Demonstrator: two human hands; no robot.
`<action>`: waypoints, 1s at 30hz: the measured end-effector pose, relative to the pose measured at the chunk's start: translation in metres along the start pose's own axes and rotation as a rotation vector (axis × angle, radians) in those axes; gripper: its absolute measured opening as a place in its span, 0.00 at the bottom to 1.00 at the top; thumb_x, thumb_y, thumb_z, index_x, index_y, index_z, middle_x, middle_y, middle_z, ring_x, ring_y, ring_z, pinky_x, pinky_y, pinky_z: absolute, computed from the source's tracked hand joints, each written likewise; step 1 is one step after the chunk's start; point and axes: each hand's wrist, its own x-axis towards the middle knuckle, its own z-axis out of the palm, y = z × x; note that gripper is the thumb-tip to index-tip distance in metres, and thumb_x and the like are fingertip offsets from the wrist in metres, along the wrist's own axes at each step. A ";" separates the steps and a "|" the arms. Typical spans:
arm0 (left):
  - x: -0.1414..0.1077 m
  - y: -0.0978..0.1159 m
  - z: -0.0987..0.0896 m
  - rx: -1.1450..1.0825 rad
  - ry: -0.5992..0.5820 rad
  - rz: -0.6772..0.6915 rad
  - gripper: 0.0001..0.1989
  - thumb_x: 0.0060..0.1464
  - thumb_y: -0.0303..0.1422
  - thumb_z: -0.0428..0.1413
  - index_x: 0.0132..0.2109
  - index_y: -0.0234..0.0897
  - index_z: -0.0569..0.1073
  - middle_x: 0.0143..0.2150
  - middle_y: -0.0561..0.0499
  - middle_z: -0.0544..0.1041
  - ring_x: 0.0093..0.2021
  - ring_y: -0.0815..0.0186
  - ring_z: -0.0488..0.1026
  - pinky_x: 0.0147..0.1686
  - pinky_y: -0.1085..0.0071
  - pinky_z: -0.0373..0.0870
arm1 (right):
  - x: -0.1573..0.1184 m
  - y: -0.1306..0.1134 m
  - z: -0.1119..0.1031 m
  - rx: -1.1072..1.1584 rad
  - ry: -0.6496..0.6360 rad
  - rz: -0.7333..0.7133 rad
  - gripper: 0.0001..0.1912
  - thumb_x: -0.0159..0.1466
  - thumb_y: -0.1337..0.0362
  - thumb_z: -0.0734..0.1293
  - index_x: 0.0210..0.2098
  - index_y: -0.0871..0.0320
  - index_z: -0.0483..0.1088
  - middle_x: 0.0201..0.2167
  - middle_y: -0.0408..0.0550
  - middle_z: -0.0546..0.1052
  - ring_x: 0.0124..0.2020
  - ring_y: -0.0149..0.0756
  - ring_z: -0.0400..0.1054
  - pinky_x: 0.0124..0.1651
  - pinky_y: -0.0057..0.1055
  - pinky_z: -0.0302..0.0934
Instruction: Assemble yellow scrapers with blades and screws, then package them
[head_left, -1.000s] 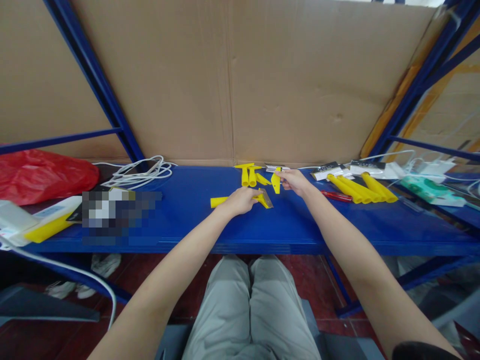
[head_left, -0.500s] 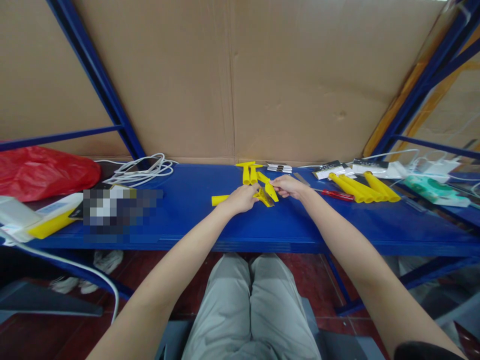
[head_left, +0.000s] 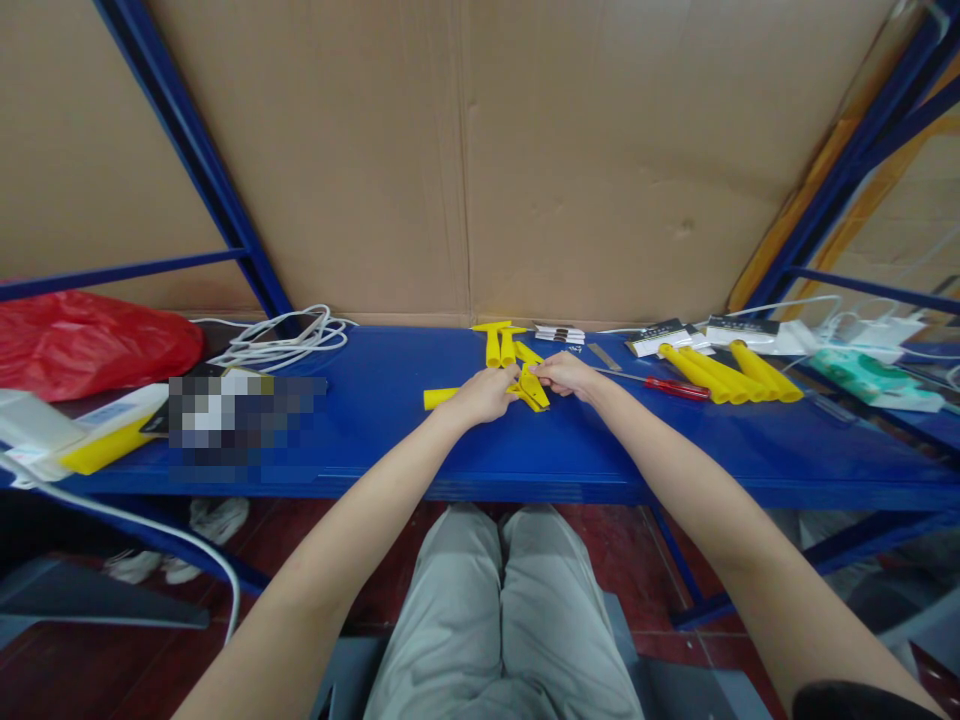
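- Your left hand (head_left: 484, 396) is closed around the yellow scraper (head_left: 439, 399), which lies across the blue table (head_left: 375, 430) in front of you; the end of its handle comes out on the left side of the hand.
- Your right hand (head_left: 568, 374) pinches a yellow flat piece (head_left: 528, 381) between thumb and fingers, and holds it at the head of this scraper, just beside your left fingertips.
- The piece and the head are small in this view and partly hidden, so I cannot say surely if the two are fitted together or only touching.
- Behind your left hand, two yellow tools (head_left: 493, 347) lie side by side, with their wide heads toward the cardboard wall (head_left: 337, 160).
- Behind your right hand there is a small stack of packets (head_left: 559, 333), and to the right of it a thin metal strip (head_left: 603, 356).
- To the right of your right hand lies a screwdriver (head_left: 679, 389) with red handle, its shaft pointing to this hand.
- Further to the right, several yellow handles (head_left: 694, 374) rest in a row, near black and white packages (head_left: 660, 340).
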 end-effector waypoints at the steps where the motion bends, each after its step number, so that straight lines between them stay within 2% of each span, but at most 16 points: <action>1: 0.000 0.000 0.000 0.002 -0.003 -0.002 0.15 0.55 0.29 0.52 0.50 0.34 0.65 0.50 0.43 0.74 0.50 0.58 0.71 0.47 0.65 0.68 | 0.000 0.000 0.000 -0.008 0.002 0.004 0.20 0.63 0.65 0.61 0.16 0.59 0.56 0.08 0.34 0.54 0.09 0.18 0.42 0.14 0.22 0.34; 14: -0.002 0.001 -0.002 0.022 0.005 0.029 0.22 0.56 0.29 0.51 0.58 0.37 0.65 0.51 0.44 0.74 0.49 0.59 0.72 0.48 0.66 0.67 | -0.001 0.000 0.005 -0.053 0.064 -0.011 0.19 0.61 0.65 0.61 0.16 0.59 0.58 0.07 0.35 0.54 0.10 0.19 0.44 0.14 0.22 0.35; 22: 0.002 -0.004 0.004 -0.015 0.029 0.102 0.16 0.54 0.27 0.51 0.50 0.39 0.74 0.49 0.47 0.76 0.47 0.62 0.74 0.49 0.67 0.67 | 0.003 0.003 0.006 -0.126 0.087 -0.040 0.19 0.61 0.65 0.63 0.14 0.59 0.60 0.06 0.36 0.56 0.09 0.20 0.45 0.13 0.22 0.38; 26: 0.002 -0.005 0.006 -0.023 0.041 0.140 0.15 0.55 0.26 0.51 0.47 0.39 0.75 0.46 0.46 0.78 0.45 0.62 0.75 0.47 0.67 0.67 | 0.001 0.001 0.006 -0.125 0.080 -0.048 0.18 0.60 0.64 0.65 0.15 0.60 0.61 0.07 0.38 0.59 0.09 0.19 0.46 0.13 0.21 0.39; 30: 0.003 -0.005 0.007 -0.016 0.031 0.161 0.14 0.55 0.26 0.50 0.46 0.37 0.76 0.44 0.44 0.78 0.44 0.61 0.75 0.47 0.66 0.67 | 0.000 -0.001 0.004 -0.103 0.075 -0.047 0.19 0.62 0.65 0.63 0.15 0.60 0.60 0.06 0.36 0.56 0.08 0.19 0.44 0.13 0.21 0.38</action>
